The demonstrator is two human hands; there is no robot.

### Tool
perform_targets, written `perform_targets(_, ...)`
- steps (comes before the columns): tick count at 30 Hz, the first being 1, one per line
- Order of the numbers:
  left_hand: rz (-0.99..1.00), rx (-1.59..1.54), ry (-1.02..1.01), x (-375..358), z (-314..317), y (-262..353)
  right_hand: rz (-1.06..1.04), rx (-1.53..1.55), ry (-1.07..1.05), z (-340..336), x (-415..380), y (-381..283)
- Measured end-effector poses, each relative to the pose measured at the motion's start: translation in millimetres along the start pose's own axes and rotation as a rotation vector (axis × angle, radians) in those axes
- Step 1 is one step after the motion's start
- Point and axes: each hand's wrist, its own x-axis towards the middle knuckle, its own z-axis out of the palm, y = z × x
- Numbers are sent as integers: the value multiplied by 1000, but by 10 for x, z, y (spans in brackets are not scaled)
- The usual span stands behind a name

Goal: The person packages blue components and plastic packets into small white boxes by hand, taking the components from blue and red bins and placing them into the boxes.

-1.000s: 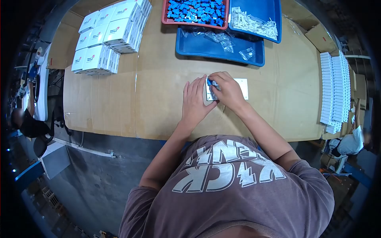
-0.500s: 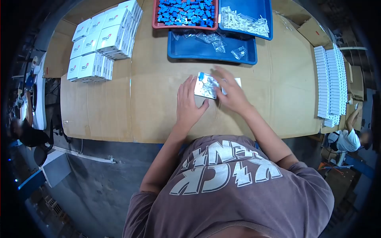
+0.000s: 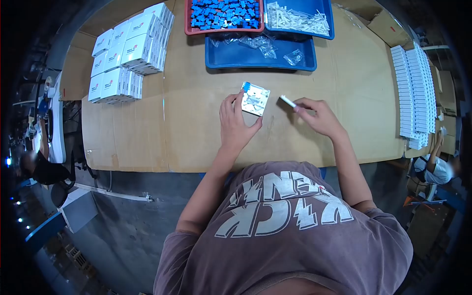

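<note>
A small open white box (image 3: 255,100) stands near the middle of the cardboard-covered table, with a blue piece at its upper left corner and clear bags or pale parts inside. My left hand (image 3: 237,120) grips its left side and lower corner between fingers and thumb. To the right, my right hand (image 3: 317,116) pinches a thin white flat piece (image 3: 288,101), held tilted just above the table and apart from the box.
Beyond the box lie a red tray (image 3: 224,32) of blue parts, a blue tray (image 3: 332,19) of white sticks, and a lower blue tray (image 3: 260,63) with clear bags. White boxes (image 3: 137,50) are stacked left, flat ones (image 3: 410,93) right. Two people sit at the sides.
My right hand has moved right, away from the white box, and now holds up the thin white piece that lay beside it. My left hand has stayed at the box.
</note>
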Motion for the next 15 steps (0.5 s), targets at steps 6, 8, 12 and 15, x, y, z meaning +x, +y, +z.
perform_targets(6, 19, -176, 52, -25, -40, -9, 172, 42, 181, 4, 163, 390)
perform_targets(8, 15, -257, 77, -34, -55, -17, 118, -91, 275, 77, 205, 489)
perform_targets(12, -5, -397, 119, -62, -39, -77, 35, -353, 403, 255, 167, 293)
perform_targets(15, -26, -496, 110, -82, -3, -110, -11, -487, 364, 409, 139, 212)
